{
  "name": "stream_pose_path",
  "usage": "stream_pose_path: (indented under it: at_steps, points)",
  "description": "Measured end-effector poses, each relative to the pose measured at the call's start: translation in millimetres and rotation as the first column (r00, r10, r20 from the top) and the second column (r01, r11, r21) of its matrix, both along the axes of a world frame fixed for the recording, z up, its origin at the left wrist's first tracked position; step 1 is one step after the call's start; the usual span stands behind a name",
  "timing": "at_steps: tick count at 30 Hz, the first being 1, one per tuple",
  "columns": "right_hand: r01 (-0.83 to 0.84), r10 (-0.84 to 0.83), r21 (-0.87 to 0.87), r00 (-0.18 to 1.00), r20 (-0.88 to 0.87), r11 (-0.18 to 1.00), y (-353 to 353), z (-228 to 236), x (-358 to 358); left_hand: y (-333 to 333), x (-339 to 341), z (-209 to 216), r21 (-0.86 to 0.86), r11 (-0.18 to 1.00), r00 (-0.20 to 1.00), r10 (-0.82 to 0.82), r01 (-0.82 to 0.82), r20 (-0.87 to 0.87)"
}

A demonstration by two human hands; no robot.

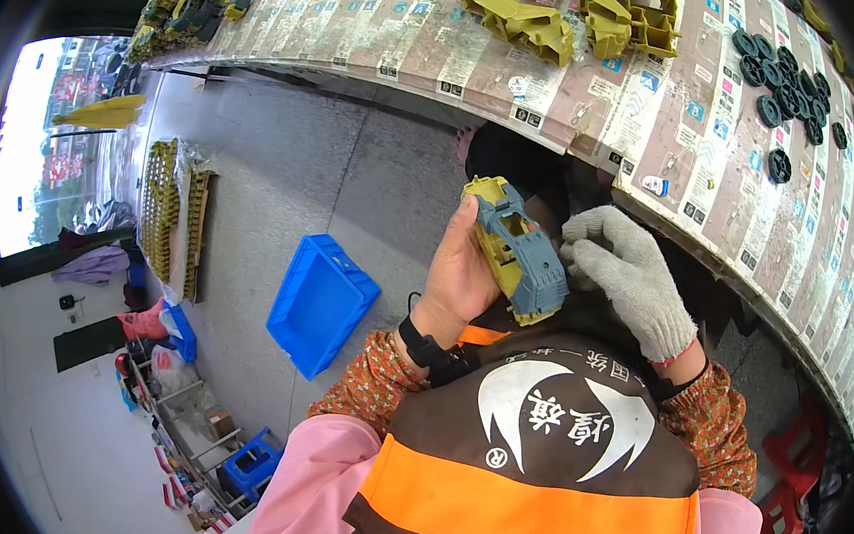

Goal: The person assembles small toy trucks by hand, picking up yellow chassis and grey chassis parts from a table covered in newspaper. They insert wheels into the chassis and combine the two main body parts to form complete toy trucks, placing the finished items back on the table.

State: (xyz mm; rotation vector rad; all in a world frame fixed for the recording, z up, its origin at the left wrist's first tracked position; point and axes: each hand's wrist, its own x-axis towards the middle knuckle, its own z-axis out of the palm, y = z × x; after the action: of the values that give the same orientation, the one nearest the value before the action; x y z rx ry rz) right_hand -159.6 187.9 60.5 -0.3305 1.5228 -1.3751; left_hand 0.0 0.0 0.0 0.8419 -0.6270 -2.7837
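the left hand is gripping a toy car in front of the table; the gloved right hand is hovering, curled, near the table; whether holding anything, i cannot tell.

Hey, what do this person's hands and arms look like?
The left hand is ungloved, with a black wristband. The right hand has a pale grey knitted glove, red-edged at the cuff, and black shows at that wrist too. Both forearms have orange-brown patterned sleeves, with pink sleeves above.
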Motion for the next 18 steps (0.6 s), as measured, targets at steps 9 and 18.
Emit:
stream_pose_path:
  at_steps: [9,18]
  points:
    - [-0.045,0.03,-0.056,0.971,-0.235,0.997,-4.5,-8.0,10.2,-2.6,4.6,-11.1,0.189,0.981,0.999,0.031,-0.033,0.015]
    - [-0.134,0.151,0.08,0.954,-0.261,0.988,-20.5,8.3,9.8,-0.3,-1.0,-4.3,0.149,0.988,0.999,0.033,-0.035,0.018]
